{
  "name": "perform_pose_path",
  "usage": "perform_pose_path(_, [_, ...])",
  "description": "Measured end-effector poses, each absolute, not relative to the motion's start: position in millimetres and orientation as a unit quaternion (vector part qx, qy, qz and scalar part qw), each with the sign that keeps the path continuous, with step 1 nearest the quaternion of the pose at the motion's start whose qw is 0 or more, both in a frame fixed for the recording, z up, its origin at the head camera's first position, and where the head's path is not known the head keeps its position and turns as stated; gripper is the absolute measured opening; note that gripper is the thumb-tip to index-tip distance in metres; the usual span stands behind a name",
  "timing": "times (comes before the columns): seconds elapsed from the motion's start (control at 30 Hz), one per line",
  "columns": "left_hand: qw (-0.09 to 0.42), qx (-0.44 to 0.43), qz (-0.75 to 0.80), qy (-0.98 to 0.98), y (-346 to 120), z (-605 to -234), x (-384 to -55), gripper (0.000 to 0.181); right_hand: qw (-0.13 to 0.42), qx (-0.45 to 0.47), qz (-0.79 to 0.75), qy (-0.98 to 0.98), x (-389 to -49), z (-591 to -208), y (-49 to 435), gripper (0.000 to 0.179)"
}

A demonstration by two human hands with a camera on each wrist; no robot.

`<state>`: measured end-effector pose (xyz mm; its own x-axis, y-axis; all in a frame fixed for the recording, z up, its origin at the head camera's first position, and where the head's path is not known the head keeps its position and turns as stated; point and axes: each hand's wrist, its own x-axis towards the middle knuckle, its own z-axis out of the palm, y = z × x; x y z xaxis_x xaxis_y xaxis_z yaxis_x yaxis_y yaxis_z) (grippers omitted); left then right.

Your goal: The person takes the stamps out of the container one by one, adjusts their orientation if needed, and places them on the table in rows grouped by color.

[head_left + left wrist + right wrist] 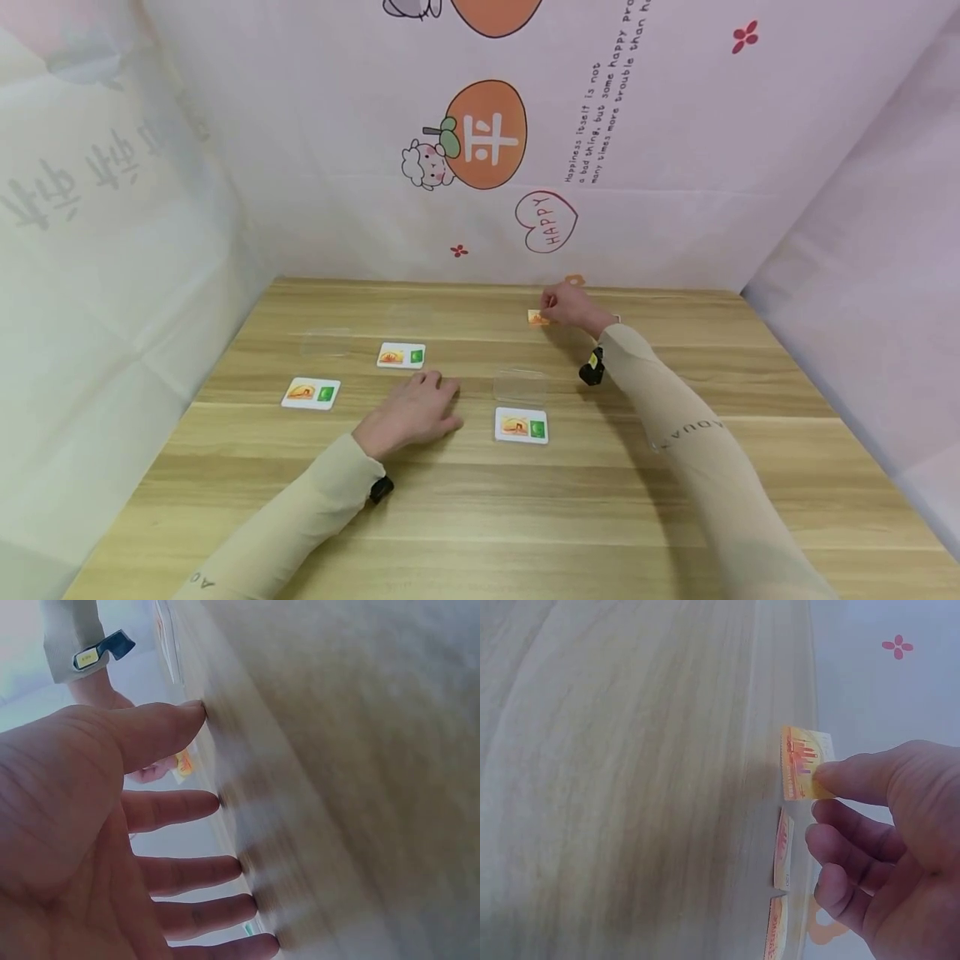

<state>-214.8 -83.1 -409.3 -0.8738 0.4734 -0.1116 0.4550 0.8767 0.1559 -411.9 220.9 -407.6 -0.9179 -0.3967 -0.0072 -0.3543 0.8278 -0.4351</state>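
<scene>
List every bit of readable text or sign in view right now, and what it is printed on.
"HAPPY": in the heart outline on the backdrop.
"平": on the orange persimmon.
"Happiness itself is not a bad thing, but some happy pro... many times more trouble than...": slanted lines, cut off at the top.
"AOV...": right sleeve, partly legible.
Cards: print too small.
Left wall characters: mirrored, unreadable.

A small orange-and-yellow printed card point(804, 763) is tilted up off the wooden worktop point(525, 517) near its far edge, pinched at one corner by the right hand point(570, 305). The card bears a reddish picture on a yellow ground with a white margin. Its lower edge appears just above the wood.
</scene>
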Motion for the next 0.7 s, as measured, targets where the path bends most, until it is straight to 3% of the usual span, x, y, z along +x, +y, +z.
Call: perform_pose_path(0.7, [0.079,0.246,0.05,0.965,-83.4,-409.1,-214.8,0.053,0.043,-0.185,-0.198,0.962,-417.4,-412.8,214.1,0.004])
